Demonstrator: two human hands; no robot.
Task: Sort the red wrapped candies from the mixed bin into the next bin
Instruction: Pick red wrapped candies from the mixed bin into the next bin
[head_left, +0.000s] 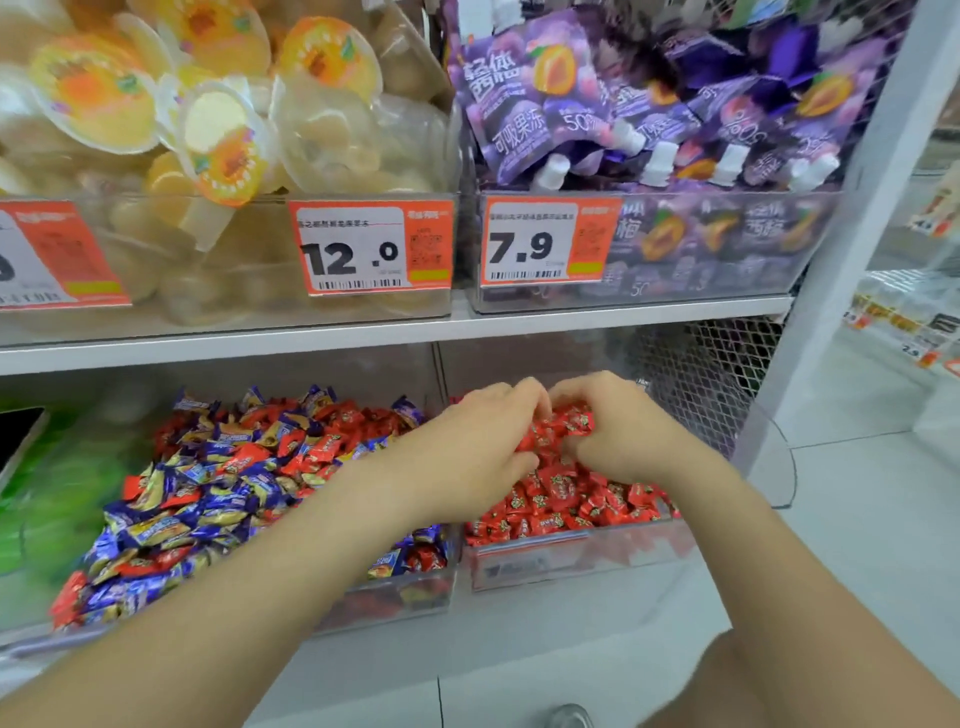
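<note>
Closest to me, two bare forearms. The left forearm (260, 597) crosses over the front of the mixed bin (395, 597), and the right forearm (805, 597) comes in from the bottom-right corner. Both end over the red bin (571, 558), the clear bin on the lower level.

The left hand (483, 447) has its fingers curled inward, gripping a bunch of red wrapped candies (558, 431). The right hand (618, 436) does the same, fingers curled round that bunch from the other side. The fingertips of the two nearly meet on top, w/ the bunch held btw them just above the heap in the red bin.

Below the hands, the red bin holds only red pieces, piled approx to its front wall. Directly left of the red bin and touching it is the mixed bin, w/ blue-purple, yellow and red wrappers all jumbled, plenty of red among them. Further left there's sth green (62, 493), too blurred to tell what.

Behind the red bin, to the right, is wire mesh (701, 374). Above the red bin is a white shelf (363, 338). On it, straight above, are purple pouches (649, 104) in a clear bin w/ a 7.9 tag (545, 241). Up-left of the red bin are jelly cups (208, 119) w/ a 12.0 tag (371, 249). Right of the red bin is pale floor (857, 519).
</note>
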